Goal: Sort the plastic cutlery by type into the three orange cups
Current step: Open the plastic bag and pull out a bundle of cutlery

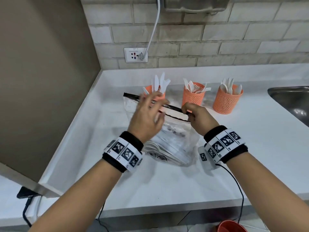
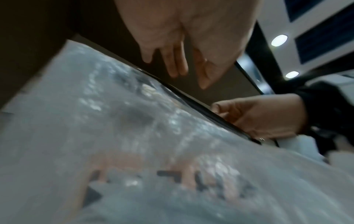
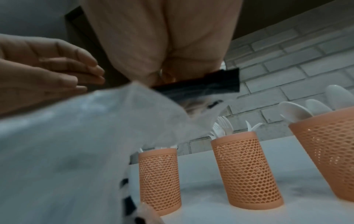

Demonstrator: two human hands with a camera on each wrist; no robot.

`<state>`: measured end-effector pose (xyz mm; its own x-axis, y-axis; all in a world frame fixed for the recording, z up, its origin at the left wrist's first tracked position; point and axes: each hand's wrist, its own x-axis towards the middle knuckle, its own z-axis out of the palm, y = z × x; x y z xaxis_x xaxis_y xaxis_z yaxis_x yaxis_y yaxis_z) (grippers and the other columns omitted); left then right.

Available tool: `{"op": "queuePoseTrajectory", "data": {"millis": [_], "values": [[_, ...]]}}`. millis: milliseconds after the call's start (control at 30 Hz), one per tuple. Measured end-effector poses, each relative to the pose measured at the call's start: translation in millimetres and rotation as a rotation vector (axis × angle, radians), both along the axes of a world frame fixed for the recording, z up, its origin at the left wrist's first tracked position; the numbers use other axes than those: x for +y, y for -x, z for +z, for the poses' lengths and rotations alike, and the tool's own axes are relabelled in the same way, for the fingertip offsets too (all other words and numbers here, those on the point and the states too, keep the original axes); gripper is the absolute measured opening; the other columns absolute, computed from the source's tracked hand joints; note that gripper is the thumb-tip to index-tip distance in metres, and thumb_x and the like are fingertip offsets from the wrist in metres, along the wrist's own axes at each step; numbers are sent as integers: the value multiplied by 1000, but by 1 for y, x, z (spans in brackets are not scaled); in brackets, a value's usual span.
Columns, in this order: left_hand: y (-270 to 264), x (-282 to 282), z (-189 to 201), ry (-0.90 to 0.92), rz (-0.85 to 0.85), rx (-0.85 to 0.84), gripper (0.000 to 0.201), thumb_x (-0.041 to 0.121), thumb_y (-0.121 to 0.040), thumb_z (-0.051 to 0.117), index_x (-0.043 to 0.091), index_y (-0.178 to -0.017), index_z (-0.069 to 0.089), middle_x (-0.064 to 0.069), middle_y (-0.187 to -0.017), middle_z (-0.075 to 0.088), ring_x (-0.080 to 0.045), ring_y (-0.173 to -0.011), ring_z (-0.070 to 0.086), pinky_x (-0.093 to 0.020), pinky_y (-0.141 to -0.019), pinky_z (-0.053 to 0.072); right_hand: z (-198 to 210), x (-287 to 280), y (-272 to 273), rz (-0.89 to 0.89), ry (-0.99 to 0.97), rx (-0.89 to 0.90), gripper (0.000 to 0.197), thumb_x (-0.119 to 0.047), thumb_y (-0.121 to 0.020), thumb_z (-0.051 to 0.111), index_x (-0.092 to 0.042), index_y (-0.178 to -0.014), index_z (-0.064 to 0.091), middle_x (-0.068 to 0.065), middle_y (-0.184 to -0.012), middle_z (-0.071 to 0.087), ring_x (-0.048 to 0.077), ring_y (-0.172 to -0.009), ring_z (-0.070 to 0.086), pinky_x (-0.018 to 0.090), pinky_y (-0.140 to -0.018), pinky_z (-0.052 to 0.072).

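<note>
- Counter [image 1: 250, 148]: white, set in a corner against a brick-tiled wall [image 1: 217, 39].
- Zip bag [image 1: 175, 148]: clear plastic with a black closure strip, on the counter in front of the cups; mouth end raised toward the wall, bottom toward the person. White cutlery lies inside, long axes roughly along the bag's length; types are hard to tell through the plastic.
- Left cup [image 1: 155, 92]: orange mesh, upright, partly behind the left hand; holds knives [image 1: 158, 82], blades up.
- Middle cup [image 1: 193, 96]: orange mesh, upright; holds forks [image 1: 192, 86], tines up, some leaning right.
- Right cup [image 1: 225, 101]: orange mesh, upright; holds spoons [image 1: 229, 86], bowls up.
- The three cups stand in a row parallel to the wall, apart from one another.
- Left hand [image 1: 147, 118]: blurred, fingers spread and fairly straight, over the bag's mouth, holding nothing.
- Right hand [image 1: 199, 116]: fingers curled, pinching the black strip at the bag's right corner.
- Sink [image 1: 292, 101]: steel, at the counter's right edge.
- Wall socket [image 1: 135, 55]: white cable [image 1: 153, 30] plugged in.
</note>
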<state>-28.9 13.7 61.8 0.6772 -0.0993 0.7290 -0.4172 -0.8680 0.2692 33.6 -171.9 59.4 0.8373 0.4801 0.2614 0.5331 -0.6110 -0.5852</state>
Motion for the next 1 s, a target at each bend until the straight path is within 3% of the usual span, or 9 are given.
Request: {"op": "queuePoseTrajectory", "data": {"millis": [67,133,233,333,400,500,700,833,1000], "values": [[1,-9,-7,-246,-85,133,29,22,-83,53,13,-109,62,-8,-109,65,-24,-102,63,-56,-112,22,0,1,-2,70,82,-3,33,19,-75,44,-6,-77,63,13,-98,61,29,-90,57,22,-74,36],[1,-15,-11,-399,-93,362,28,23,-89,51,17,-115,60,-3,-110,67,-22,-106,62,-46,-115,16,-2,0,-3,77,196,32,35,17,-77,46,-6,-80,71,14,-107,65,28,-99,60,25,-83,42],[1,-13,-16,-392,-105,546,29,24,-95,44,18,-120,58,-3,-117,64,-23,-111,57,-34,-100,36,-7,-4,-6,15,378,121,46,14,-80,41,-14,-98,71,10,-111,66,24,-101,60,29,-86,47],[8,-4,-16,-205,-209,672,21,25,-92,49,12,-93,65,-1,-85,62,-22,-81,58,-34,-78,49,-7,-7,-6,-73,378,160,44,11,-83,39,-10,-112,64,13,-110,66,28,-101,60,27,-82,44],[12,0,-16,-127,-237,743,34,27,-92,49,11,-62,52,6,-56,46,-13,-55,46,-26,-60,41,-8,-8,-5,-144,315,149,36,4,-87,41,-7,-114,63,17,-112,64,33,-99,61,31,-82,46],[16,0,-13,-41,-160,871,52,32,-97,40,13,-48,46,10,-47,48,0,-42,47,-11,-50,33,-8,-8,-5,-221,247,143,34,-2,-86,43,-5,-116,60,21,-113,63,35,-97,62,31,-82,47],[10,6,-27,6,78,920,36,21,-89,45,6,-59,56,-5,-67,59,-24,-70,57,-30,-66,47,-1,3,12,112,358,249,61,20,-74,37,-22,-111,64,7,-137,34,24,-105,51,19,-77,35],[9,8,-29,13,188,858,8,10,-76,57,17,-78,62,-1,-87,61,-21,-86,61,-28,-74,50,-8,12,16,95,428,270,44,6,-80,41,-14,-113,63,11,-126,42,30,-110,52,28,-91,43],[7,0,-31,-262,5,744,26,17,-73,66,19,-93,52,0,-102,51,-23,-103,52,-31,-84,39,-18,20,21,-56,394,160,26,-21,-88,51,-3,-102,64,7,-104,45,29,-88,58,36,-84,48]]}}
